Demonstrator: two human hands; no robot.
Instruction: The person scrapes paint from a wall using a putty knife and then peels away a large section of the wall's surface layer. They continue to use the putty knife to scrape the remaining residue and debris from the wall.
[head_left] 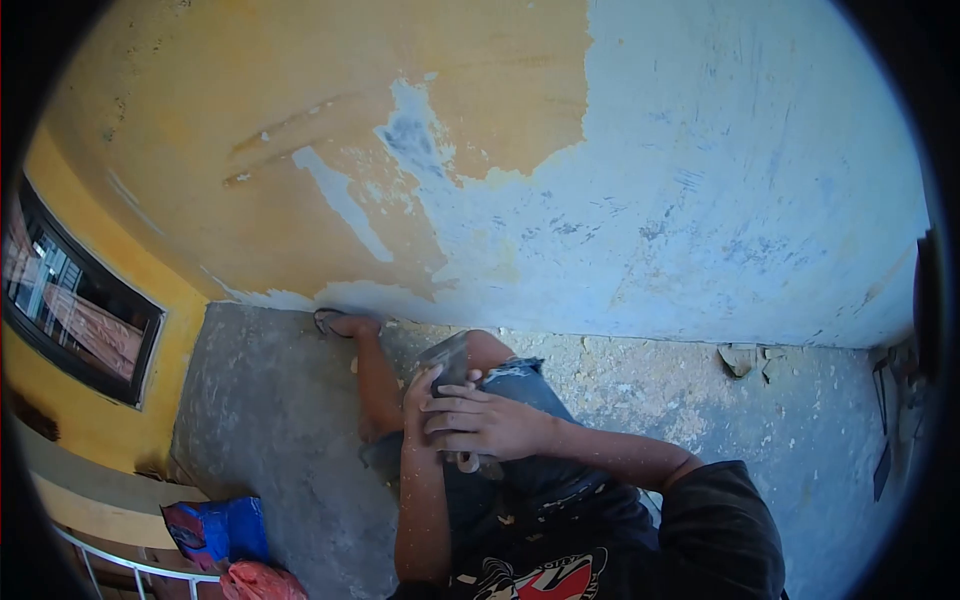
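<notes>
A scraper (446, 352) with a broad grey blade lies between my two hands over my lap. The end of its handle (467, 462), with a hole in it, pokes out below my fingers. My left hand (417, 393) is closed round the blade side, partly covered. Across it lies my right hand (482, 424), its fingers curled over the scraper and the left hand. How each finger grips is partly hidden. My bent knees and torn jeans (535, 385) are just behind.
The wall ahead has yellow paint (300, 100) and a stripped, pale area (700, 180). Paint flakes cover the floor (640, 385) along its base. A blue bag (232, 527) and a red plastic bag (262, 580) sit lower left, below a window (80, 310).
</notes>
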